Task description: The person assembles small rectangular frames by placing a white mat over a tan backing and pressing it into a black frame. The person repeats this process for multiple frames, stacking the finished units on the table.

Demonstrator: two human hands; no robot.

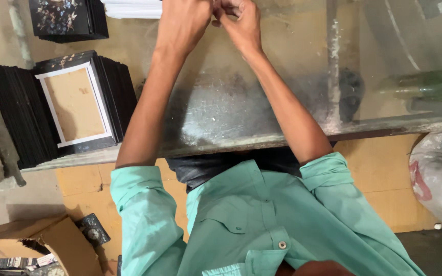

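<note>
Both hands, left (182,23) and right (241,20), meet at the counter's (241,112) far edge, fingers pinched around something too small to identify. A frame (75,105) lies left of them. Fine finger work seems underway, calling for a steady grip.

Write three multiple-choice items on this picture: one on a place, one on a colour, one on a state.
1. Where does the white-bordered frame lie?
A. on black stacks left of the arms
B. in the cardboard box
C. on the bag

2. What colour is the shirt?
A. red
B. mint green
C. black

3. How are the left hand and right hand?
A. far apart
B. together at the top edge
C. flat on the table

Answers: 1 A, it rests on dark stacks; 2 B, the sleeves show it; 3 B, the fingers meet there.
</note>
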